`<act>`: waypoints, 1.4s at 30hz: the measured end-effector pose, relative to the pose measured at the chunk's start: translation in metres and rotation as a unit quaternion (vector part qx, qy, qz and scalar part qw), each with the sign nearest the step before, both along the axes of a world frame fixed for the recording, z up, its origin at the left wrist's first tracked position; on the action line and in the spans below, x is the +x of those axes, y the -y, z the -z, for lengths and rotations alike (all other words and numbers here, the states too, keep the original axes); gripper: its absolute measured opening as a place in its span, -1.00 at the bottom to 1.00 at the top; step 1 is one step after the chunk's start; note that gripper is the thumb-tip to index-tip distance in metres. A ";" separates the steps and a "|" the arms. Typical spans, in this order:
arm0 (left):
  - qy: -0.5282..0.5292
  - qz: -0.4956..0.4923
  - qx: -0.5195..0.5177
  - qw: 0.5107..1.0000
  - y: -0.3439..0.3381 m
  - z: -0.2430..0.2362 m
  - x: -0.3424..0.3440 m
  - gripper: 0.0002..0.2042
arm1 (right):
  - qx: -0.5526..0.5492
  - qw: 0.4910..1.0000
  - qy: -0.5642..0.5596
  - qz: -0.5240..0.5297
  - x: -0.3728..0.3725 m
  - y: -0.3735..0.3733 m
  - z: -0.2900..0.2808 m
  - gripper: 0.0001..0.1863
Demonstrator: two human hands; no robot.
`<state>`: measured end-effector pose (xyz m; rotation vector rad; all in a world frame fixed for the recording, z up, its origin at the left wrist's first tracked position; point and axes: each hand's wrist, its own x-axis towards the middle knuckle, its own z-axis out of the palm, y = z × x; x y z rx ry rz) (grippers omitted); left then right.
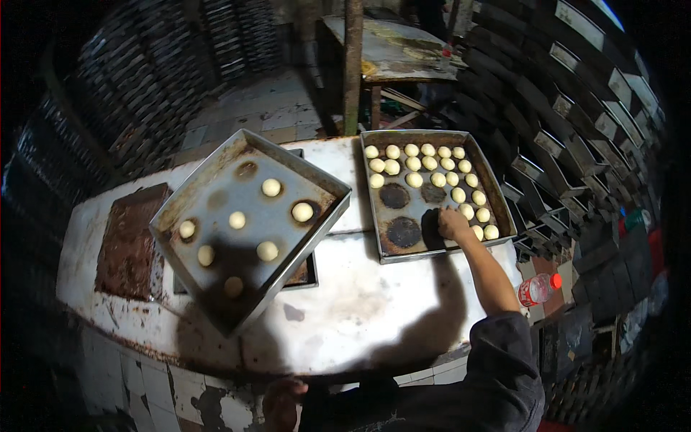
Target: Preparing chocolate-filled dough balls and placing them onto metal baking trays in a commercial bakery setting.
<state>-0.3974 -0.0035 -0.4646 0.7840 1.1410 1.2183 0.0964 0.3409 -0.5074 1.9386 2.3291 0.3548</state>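
Observation:
Inside the right-hand metal tray [423, 255], my right hand [452, 223] reaches down near its front side, fingers closed together; what they hold, if anything, is hidden. Pale dough balls [438, 180] stand in rows along the tray's back and right side, several of them close to my hand. My left hand [284, 403] hangs low at the table's front edge, in dim light, and its finger position is unclear. Left of centre, a second metal tray [248, 317] lies turned at an angle, with several dough balls [237, 219] spaced apart on its stained bottom.
A dark flat tray edge [309, 272] shows beneath the angled tray. At the left lies a brown, coated slab [133, 241]. A red-capped plastic bottle [540, 289] is past the table's right end. Stacked metal tins [561, 144] line the right; a wooden post [353, 68] stands behind.

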 end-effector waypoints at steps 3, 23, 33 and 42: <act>-0.101 -0.013 -0.065 0.993 -0.018 -0.038 0.025 -0.53 | -0.044 0.913 -0.404 0.024 -0.114 0.062 -0.079 -0.56; 0.282 -0.331 0.152 0.887 0.127 -0.049 -0.170 -0.60 | -0.236 0.604 -0.741 -0.173 -0.691 0.294 -0.069 -0.76; 0.276 -0.325 -0.071 0.902 0.032 0.069 -0.260 -0.78 | -0.045 0.810 -0.550 -0.201 -0.741 0.186 0.001 -0.71; 0.351 -0.247 0.102 0.897 -0.063 -0.017 -0.328 -0.56 | -0.083 0.913 -0.320 -0.241 -0.825 0.093 -0.100 -0.78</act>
